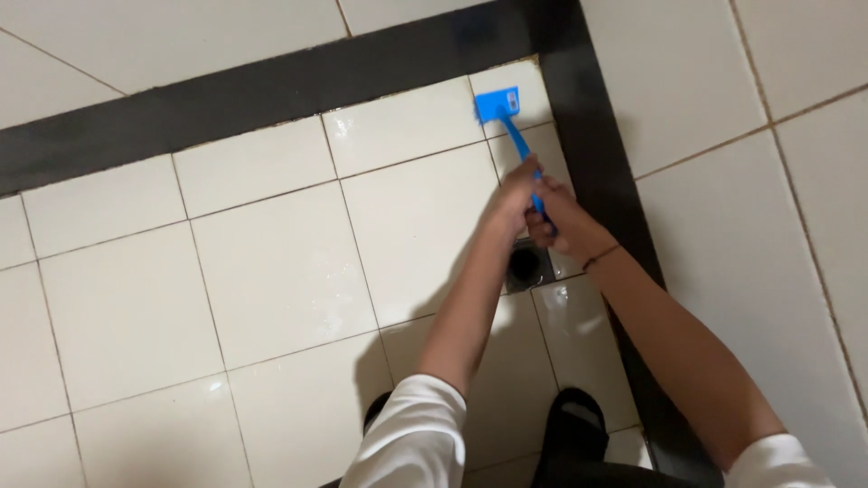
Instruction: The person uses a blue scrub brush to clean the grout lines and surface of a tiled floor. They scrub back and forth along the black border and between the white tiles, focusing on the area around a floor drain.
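Nearest the lens: white sleeves (411,434) at the bottom edge, one on each arm; a black shoe (574,425) on the tile between them.
Left fingers: left hand (515,194) curled shut round the handle of the blue brush (517,145), knuckles up, at the upper end of the grip.
Right fingers: right hand (561,217) also closed on the same handle, just behind and touching the left hand; the handle's tail end shows between the fingers.
Wrist: thin dark band (601,258) round the right wrist.
Brush, look: bright blue plastic all over; thin straight handle leading to a flat, roughly rectangular head (497,105). Bristles not visible from above.
Brush, place: head down on the white tile in the far corner of the sunken floor, close to where the two black border strips (271,90) meet; handle slants back toward the person.
Drain: square metal floor drain (527,264) with a dark round opening, directly beneath the forearms, beside the right-hand border strip.
Floor: white square tiles (271,271) with brownish grout lines; glossy, wet-looking patches near the brush head and drain.
Beyond border: larger pale tiles (768,181) outside the black strip.
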